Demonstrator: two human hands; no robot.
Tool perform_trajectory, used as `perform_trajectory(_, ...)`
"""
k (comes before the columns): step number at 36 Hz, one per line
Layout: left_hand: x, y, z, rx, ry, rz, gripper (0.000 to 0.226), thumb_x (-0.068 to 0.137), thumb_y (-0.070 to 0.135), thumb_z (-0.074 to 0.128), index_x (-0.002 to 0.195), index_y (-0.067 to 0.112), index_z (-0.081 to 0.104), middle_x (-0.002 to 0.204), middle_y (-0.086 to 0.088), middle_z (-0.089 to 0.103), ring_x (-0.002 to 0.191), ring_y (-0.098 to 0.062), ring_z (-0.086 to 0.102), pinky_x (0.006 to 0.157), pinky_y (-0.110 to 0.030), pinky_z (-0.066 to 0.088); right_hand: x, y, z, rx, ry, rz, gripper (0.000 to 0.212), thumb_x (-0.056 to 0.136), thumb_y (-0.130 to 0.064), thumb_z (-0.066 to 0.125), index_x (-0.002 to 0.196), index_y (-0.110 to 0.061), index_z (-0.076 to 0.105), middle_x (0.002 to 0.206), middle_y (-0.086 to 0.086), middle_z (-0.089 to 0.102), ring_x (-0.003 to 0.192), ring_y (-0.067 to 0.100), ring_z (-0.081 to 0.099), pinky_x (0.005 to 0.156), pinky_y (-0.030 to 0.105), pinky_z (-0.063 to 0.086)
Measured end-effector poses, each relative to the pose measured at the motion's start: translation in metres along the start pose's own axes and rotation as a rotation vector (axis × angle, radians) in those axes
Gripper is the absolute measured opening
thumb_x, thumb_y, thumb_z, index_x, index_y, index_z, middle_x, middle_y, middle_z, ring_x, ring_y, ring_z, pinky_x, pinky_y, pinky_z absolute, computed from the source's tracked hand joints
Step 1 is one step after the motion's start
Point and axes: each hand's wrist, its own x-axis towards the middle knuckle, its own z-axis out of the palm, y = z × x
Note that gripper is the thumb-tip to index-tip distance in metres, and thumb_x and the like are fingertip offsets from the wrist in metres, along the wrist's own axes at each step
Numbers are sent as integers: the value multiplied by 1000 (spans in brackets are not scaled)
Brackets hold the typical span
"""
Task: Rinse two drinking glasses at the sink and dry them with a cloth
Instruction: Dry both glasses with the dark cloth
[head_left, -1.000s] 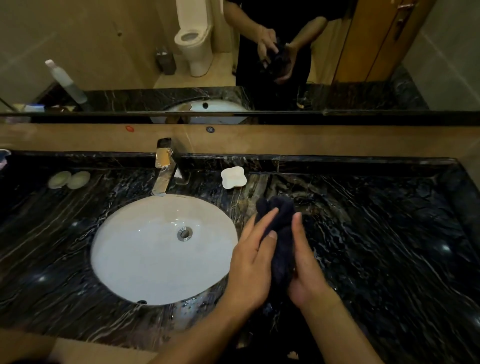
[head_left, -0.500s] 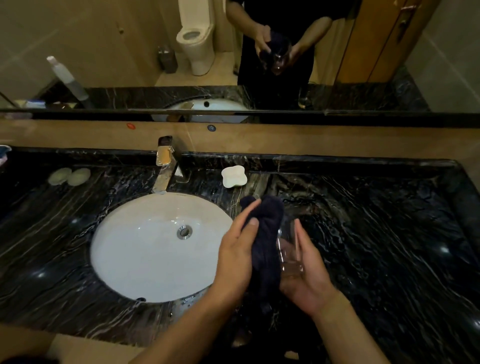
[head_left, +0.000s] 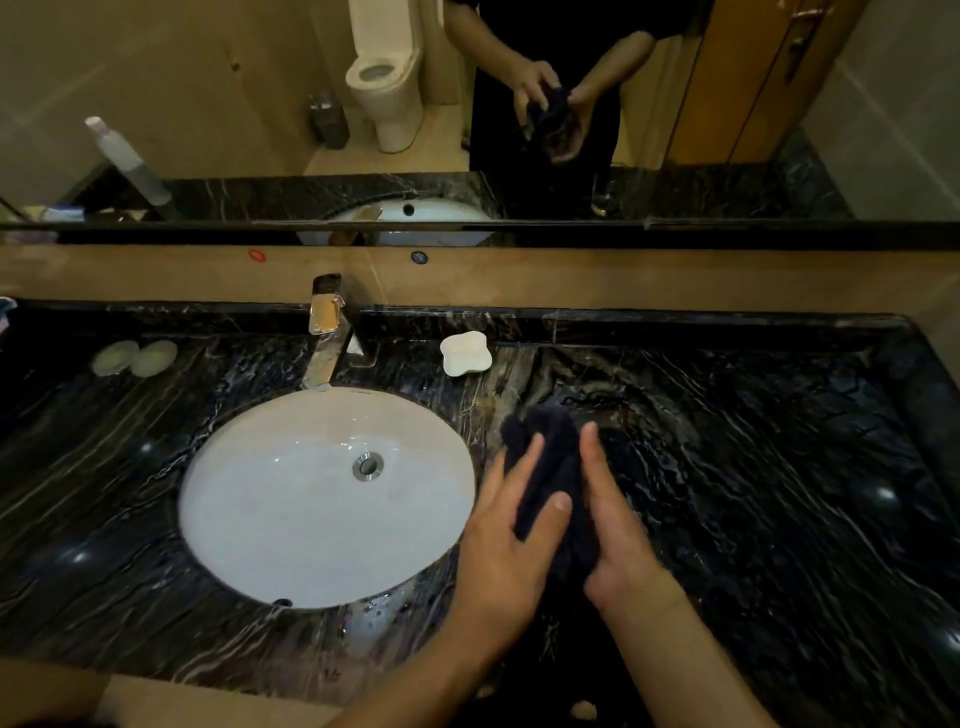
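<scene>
Your left hand (head_left: 511, 540) and right hand (head_left: 615, 525) both curl around the dark navy terry cloth (head_left: 550, 467), held above the black veined marble desk (head_left: 753, 467) just right of the white oval sink basin (head_left: 322, 499). The drinking glass is not visible here — the cloth covers whatever sits between your palms, so you cannot tell how firmly it is seated. Risk: a wet glass wrapped in bunched fabric can slip out downward onto the hard stone and break. Squeezing too hard through the cloth can also crack thin walls.
</scene>
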Motion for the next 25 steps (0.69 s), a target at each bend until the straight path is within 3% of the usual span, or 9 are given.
perform_trajectory(3, -18, -6, 6, 23, -27, 14, 55, 92, 52, 52, 145, 50, 40, 159, 16, 29, 146, 0, 28, 118, -41, 33, 4, -4, 2, -1, 37, -10, 63, 84, -65, 52, 94, -10, 80, 103, 17, 76, 86, 26, 75, 74, 35, 63)
perform_trajectory(6, -19, 1, 7, -84, 3, -57, 48, 91, 51, 53, 139, 54, 46, 157, 17, 34, 143, 0, 33, 118, -39, 34, 3, 0, 0, -72, 80, -22, 60, 86, -63, 55, 98, -10, 79, 103, 17, 76, 87, 27, 75, 69, 33, 62)
perform_trajectory(11, 14, 31, -8, -351, 100, -286, 31, 101, 15, 53, 125, 29, 67, 121, 2, 72, 112, -11, 67, 103, -33, 50, -1, 8, -5, -213, 47, -70, 78, 67, -70, 74, 119, -13, 72, 121, 19, 70, 112, 35, 68, 93, 44, 56)
perform_trajectory(13, 25, 38, -18, -508, 43, -413, 27, 100, 14, 51, 118, 19, 70, 108, -9, 76, 100, -24, 72, 93, -37, 55, -4, 6, -6, -290, 41, -103, 73, 74, -73, 66, 118, -15, 73, 118, 18, 72, 114, 38, 66, 102, 53, 49)
perform_trajectory(16, 39, 41, -30, -631, -36, -522, 24, 99, 15, 52, 113, 14, 71, 103, -18, 75, 83, -27, 71, 76, -34, 55, -6, -1, -4, -292, 34, -72, 60, 86, -61, 53, 120, -14, 70, 113, 15, 74, 90, 25, 73, 71, 34, 59)
perform_trajectory(18, 44, 38, -28, -563, -22, -500, 24, 99, 14, 51, 108, 17, 73, 101, -16, 75, 80, -25, 70, 71, -32, 54, -5, 0, -3, -218, 54, -37, 54, 86, -54, 58, 119, -12, 68, 105, 13, 74, 80, 21, 71, 64, 32, 57)
perform_trajectory(20, 44, 33, -23, -407, 15, -407, 27, 99, 14, 52, 103, 25, 76, 100, -10, 77, 89, -25, 71, 81, -37, 55, -5, 3, 2, -179, 50, -37, 55, 79, -51, 68, 118, -13, 69, 110, 12, 73, 95, 27, 70, 85, 42, 58)
perform_trajectory(22, 38, 31, -18, -282, 0, -289, 24, 98, 18, 56, 110, 29, 74, 106, 0, 76, 102, -18, 70, 97, -38, 53, -3, 7, 1, -168, 50, -52, 66, 75, -48, 80, 127, -10, 65, 125, 17, 69, 116, 34, 65, 106, 51, 47)
perform_trajectory(25, 26, 28, -14, -179, -68, -149, 40, 88, 32, 65, 128, 33, 63, 120, 11, 71, 114, -5, 64, 101, -30, 49, 0, 7, -1, -87, 90, -84, 62, 76, -40, 77, 124, -3, 66, 123, 25, 68, 115, 36, 66, 97, 46, 55)
